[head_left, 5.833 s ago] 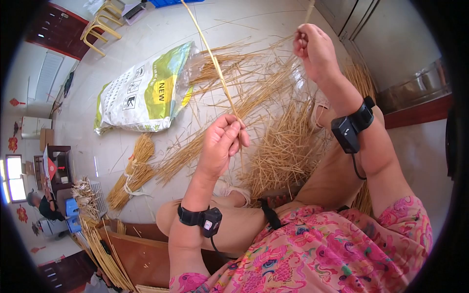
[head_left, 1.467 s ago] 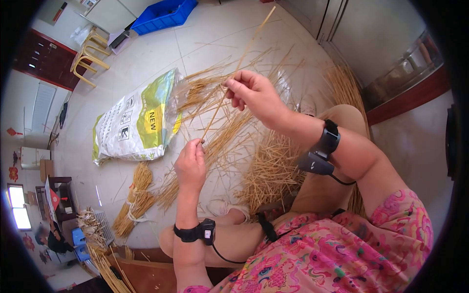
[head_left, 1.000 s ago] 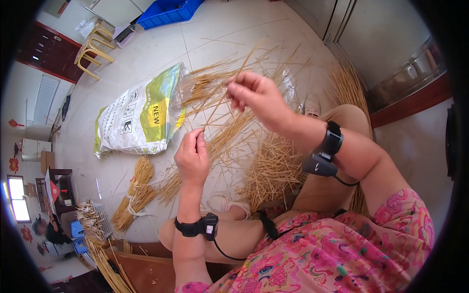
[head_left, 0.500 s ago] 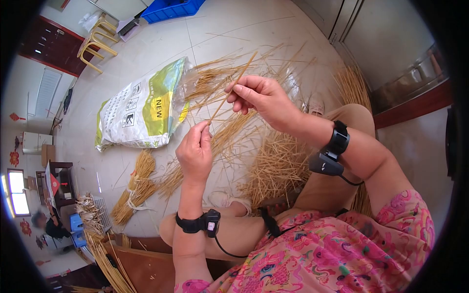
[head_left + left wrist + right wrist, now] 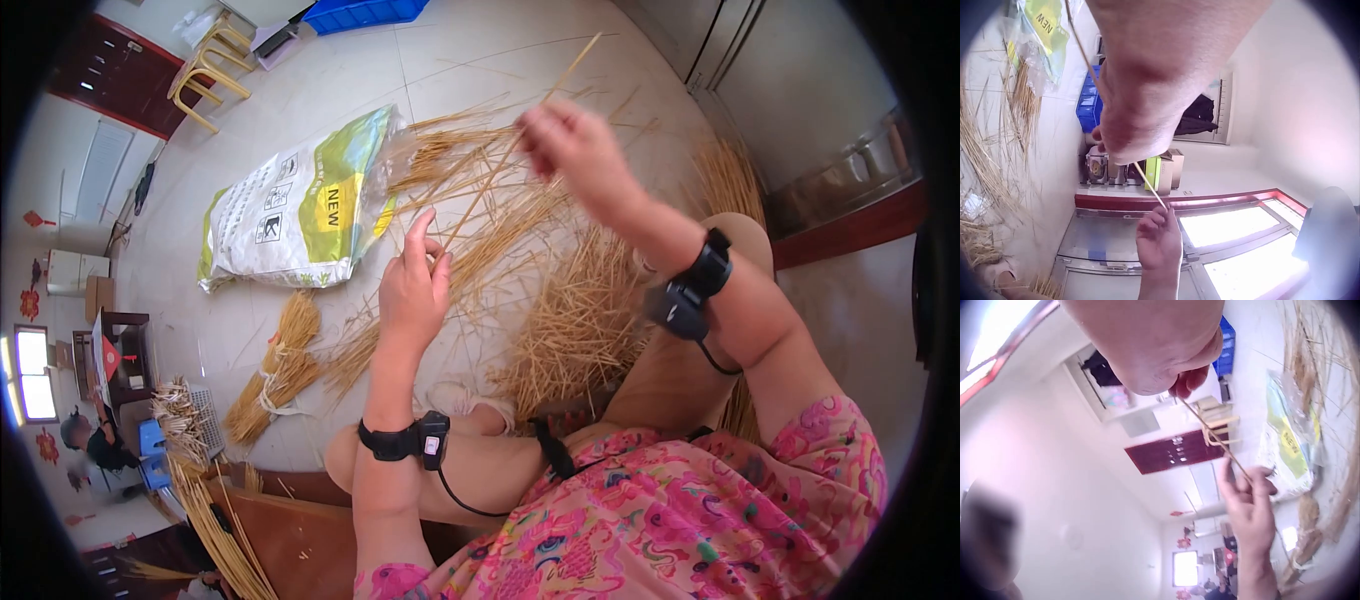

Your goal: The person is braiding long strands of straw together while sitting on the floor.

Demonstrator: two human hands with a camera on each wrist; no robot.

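Observation:
A long, thin straw stalk (image 5: pixel 580 61) runs slantwise between both hands. My left hand (image 5: pixel 412 295) holds its lower part between thumb and fingers, index finger raised. The right hand (image 5: pixel 580 150), blurred, pinches it farther up, with the tip sticking out beyond. In the right wrist view the stalk (image 5: pixel 1213 434) spans the gap from the right fingertips to the left hand (image 5: pixel 1252 515). The left wrist view shows the right hand (image 5: pixel 1160 240) at one end of the stalk (image 5: pixel 1149 185). Below lies a heap of cut straw (image 5: pixel 575 335).
A white-green sack (image 5: pixel 285 205) lies on the tiled floor with loose straw (image 5: pixel 445 150) beside it. A tied straw bundle (image 5: pixel 275 370) is nearer. A wooden board (image 5: pixel 290 520) stands at lower left, a blue crate (image 5: pixel 365 12) at the far edge. Another person (image 5: pixel 105 440) is at far left.
The right hand has moved up and away from the left hand in the last half second. The left index finger has straightened. Earliest, the hands were far apart, the left on a long stalk.

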